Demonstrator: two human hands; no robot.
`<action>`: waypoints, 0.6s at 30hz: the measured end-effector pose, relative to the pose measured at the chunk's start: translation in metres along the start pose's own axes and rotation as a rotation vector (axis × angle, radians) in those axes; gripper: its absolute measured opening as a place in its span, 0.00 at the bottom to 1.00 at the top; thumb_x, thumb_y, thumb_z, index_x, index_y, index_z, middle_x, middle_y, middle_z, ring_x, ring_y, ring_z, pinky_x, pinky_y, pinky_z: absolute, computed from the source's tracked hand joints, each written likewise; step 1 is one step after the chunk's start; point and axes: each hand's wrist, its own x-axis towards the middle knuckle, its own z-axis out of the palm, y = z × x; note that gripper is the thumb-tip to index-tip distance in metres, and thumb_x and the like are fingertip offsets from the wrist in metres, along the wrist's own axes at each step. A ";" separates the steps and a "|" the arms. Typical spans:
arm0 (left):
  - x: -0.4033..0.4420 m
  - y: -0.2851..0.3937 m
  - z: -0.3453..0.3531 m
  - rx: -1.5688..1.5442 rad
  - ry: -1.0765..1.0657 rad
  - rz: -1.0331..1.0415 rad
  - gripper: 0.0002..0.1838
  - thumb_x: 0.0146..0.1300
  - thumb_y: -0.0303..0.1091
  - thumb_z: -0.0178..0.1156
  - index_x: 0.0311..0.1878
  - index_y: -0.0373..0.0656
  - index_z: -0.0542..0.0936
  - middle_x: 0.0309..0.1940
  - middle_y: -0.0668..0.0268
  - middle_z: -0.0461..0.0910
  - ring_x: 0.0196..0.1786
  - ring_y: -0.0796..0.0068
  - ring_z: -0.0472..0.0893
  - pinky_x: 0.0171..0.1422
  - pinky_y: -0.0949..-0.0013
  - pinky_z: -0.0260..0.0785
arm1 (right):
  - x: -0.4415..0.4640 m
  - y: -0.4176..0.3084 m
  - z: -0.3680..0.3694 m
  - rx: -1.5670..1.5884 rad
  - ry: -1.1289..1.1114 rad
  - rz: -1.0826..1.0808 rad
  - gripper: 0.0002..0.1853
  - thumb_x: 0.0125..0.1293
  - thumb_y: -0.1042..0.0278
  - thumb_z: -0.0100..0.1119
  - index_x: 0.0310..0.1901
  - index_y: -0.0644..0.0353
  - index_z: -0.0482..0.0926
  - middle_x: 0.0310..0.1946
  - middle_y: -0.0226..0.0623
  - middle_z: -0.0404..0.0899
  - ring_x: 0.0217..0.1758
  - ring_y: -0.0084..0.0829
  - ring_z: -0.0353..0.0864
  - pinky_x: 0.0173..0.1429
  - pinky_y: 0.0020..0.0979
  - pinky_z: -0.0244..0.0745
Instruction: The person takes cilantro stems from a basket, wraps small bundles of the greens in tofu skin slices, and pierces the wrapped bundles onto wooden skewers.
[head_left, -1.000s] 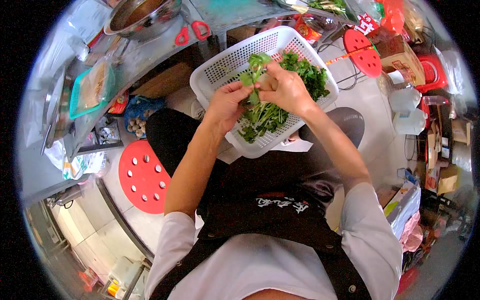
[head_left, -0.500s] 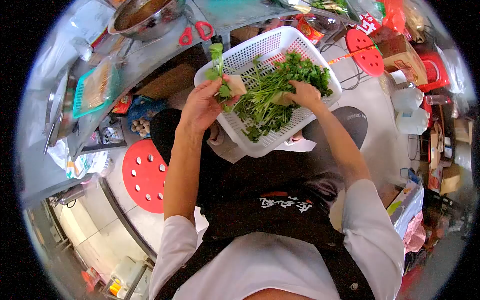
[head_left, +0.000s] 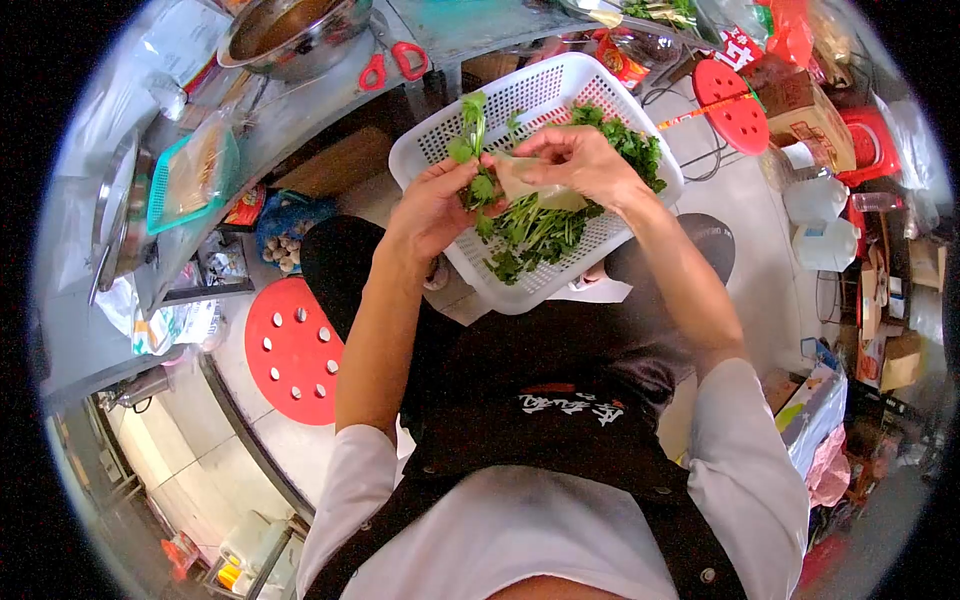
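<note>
A small bunch of cilantro (head_left: 470, 130) stands up from my left hand (head_left: 435, 205), whose fingers are closed around it. Between both hands lies a thin pale sheet (head_left: 535, 182), perhaps tofu skin. My right hand (head_left: 590, 170) pinches this sheet from above, close to the left fingertips. Below them, a heap of loose cilantro (head_left: 545, 235) fills much of a white perforated plastic basket (head_left: 430, 140), set at knee height. The right hand hides part of the heap.
On the metal counter at upper left are a steel bowl (head_left: 290, 40), red-handled scissors (head_left: 408, 62) and a teal basket (head_left: 190, 185). Red stools stand at the left (head_left: 292, 350) and upper right (head_left: 730, 105). Plastic jugs (head_left: 825, 240) and cardboard boxes crowd the right side.
My right hand has left the cilantro heap and moved left, meeting my left hand with the pale sheet. My left hand has shifted slightly right with its cilantro.
</note>
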 end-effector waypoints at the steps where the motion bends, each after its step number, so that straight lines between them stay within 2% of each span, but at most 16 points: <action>1: 0.002 -0.002 -0.002 -0.015 -0.010 0.008 0.08 0.63 0.33 0.55 0.41 0.41 0.78 0.42 0.64 0.79 0.45 0.70 0.77 0.52 0.55 0.70 | 0.000 0.000 -0.003 -0.035 0.026 0.016 0.11 0.53 0.73 0.66 0.40 0.61 0.80 0.28 0.26 0.78 0.31 0.17 0.73 0.36 0.20 0.69; 3: 0.004 -0.006 0.000 -0.050 -0.031 0.024 0.08 0.64 0.33 0.54 0.41 0.41 0.78 0.42 0.64 0.78 0.45 0.71 0.77 0.52 0.55 0.70 | -0.002 -0.002 -0.008 -0.038 0.059 0.010 0.07 0.53 0.75 0.65 0.35 0.63 0.80 0.27 0.26 0.78 0.30 0.16 0.73 0.35 0.19 0.69; 6: 0.004 -0.012 0.006 -0.029 0.029 0.045 0.07 0.64 0.33 0.53 0.41 0.42 0.78 0.43 0.64 0.78 0.46 0.72 0.76 0.52 0.57 0.70 | -0.001 0.002 -0.013 -0.354 0.176 -0.023 0.05 0.56 0.73 0.63 0.33 0.63 0.79 0.27 0.27 0.78 0.30 0.16 0.74 0.35 0.19 0.69; 7: 0.003 -0.014 0.010 -0.026 0.033 0.043 0.07 0.65 0.33 0.53 0.41 0.42 0.78 0.43 0.64 0.78 0.46 0.72 0.76 0.53 0.58 0.70 | -0.001 0.003 -0.015 -0.430 0.180 -0.007 0.05 0.58 0.71 0.61 0.33 0.63 0.78 0.27 0.28 0.79 0.30 0.15 0.74 0.32 0.20 0.70; 10: 0.004 -0.023 0.020 -0.032 0.027 0.047 0.08 0.65 0.35 0.53 0.41 0.42 0.78 0.43 0.64 0.78 0.47 0.72 0.76 0.55 0.58 0.69 | 0.000 0.004 -0.009 -0.408 0.192 0.046 0.10 0.54 0.63 0.61 0.33 0.60 0.80 0.27 0.33 0.82 0.31 0.24 0.80 0.36 0.27 0.74; 13: 0.011 -0.035 0.019 -0.063 0.008 0.078 0.10 0.64 0.37 0.54 0.43 0.41 0.77 0.44 0.65 0.77 0.49 0.71 0.75 0.57 0.56 0.68 | -0.003 -0.014 -0.002 0.070 0.052 0.278 0.12 0.58 0.60 0.60 0.38 0.58 0.79 0.30 0.29 0.81 0.32 0.23 0.80 0.34 0.28 0.74; 16: 0.018 -0.037 0.013 -0.090 0.066 0.087 0.09 0.65 0.35 0.53 0.43 0.42 0.77 0.42 0.67 0.78 0.48 0.73 0.75 0.55 0.58 0.69 | -0.007 -0.013 -0.006 0.384 0.069 0.278 0.12 0.60 0.61 0.59 0.41 0.58 0.76 0.32 0.26 0.79 0.31 0.14 0.75 0.26 0.17 0.70; 17: 0.018 -0.036 0.013 -0.109 0.087 0.082 0.08 0.65 0.34 0.53 0.43 0.43 0.77 0.41 0.69 0.78 0.47 0.75 0.75 0.53 0.60 0.69 | -0.009 -0.015 -0.008 0.466 0.046 0.288 0.12 0.61 0.62 0.58 0.42 0.60 0.76 0.32 0.27 0.78 0.30 0.15 0.75 0.24 0.18 0.69; 18: 0.018 -0.036 0.012 -0.126 0.107 0.075 0.08 0.65 0.33 0.54 0.43 0.44 0.77 0.39 0.70 0.79 0.45 0.76 0.75 0.52 0.62 0.70 | -0.007 -0.013 -0.008 0.394 0.067 0.285 0.12 0.61 0.62 0.58 0.42 0.60 0.76 0.32 0.27 0.78 0.30 0.15 0.75 0.24 0.18 0.69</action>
